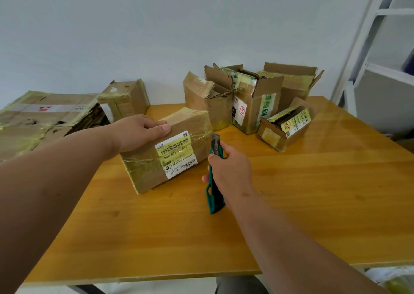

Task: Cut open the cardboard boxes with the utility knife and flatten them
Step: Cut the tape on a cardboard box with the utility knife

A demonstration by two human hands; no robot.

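Both forearms bare, no sleeves; left hand [136,132] and right hand [228,170] ungloved, without rings or watch.

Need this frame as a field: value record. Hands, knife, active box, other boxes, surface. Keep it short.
left hand: rests on the top left edge of the sealed box, holding it steady
right hand: grips the utility knife
utility knife: green handle, blade end up, just right of the sealed box; contact with the box cannot be told
sealed box: taped shut, white and yellow label facing up, uncut
opened boxes: cluster at the back right, flaps up
flattened cardboard: pile at the far left
table: wooden, yellow
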